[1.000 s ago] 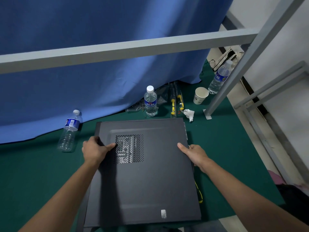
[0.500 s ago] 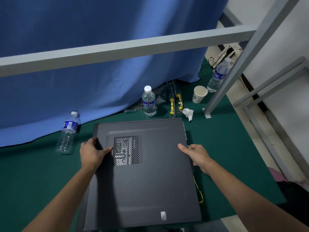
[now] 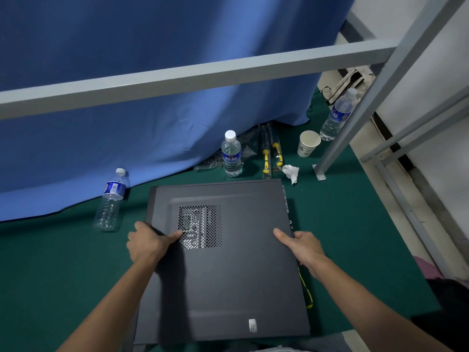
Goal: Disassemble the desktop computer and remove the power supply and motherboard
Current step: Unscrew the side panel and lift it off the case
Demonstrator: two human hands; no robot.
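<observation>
The desktop computer case [image 3: 223,260] lies flat at centre frame on the green felt table [image 3: 50,270], its matte black sheet-metal side panel [image 3: 241,280] up, with a square perforated vent [image 3: 200,226] near its upper left. The left hand [image 3: 147,243] grips the panel's left edge, thumb on top; the right hand [image 3: 303,247] clamps the right edge, fingers curled under. If it is still screwed or latched, the thin steel could flex or its edge cut, and a sudden release might knock the upright water bottle [image 3: 231,154] above.

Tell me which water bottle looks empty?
The bottle near the left hand, leaning against the blue curtain. It looks empty; the other two hold water.
</observation>
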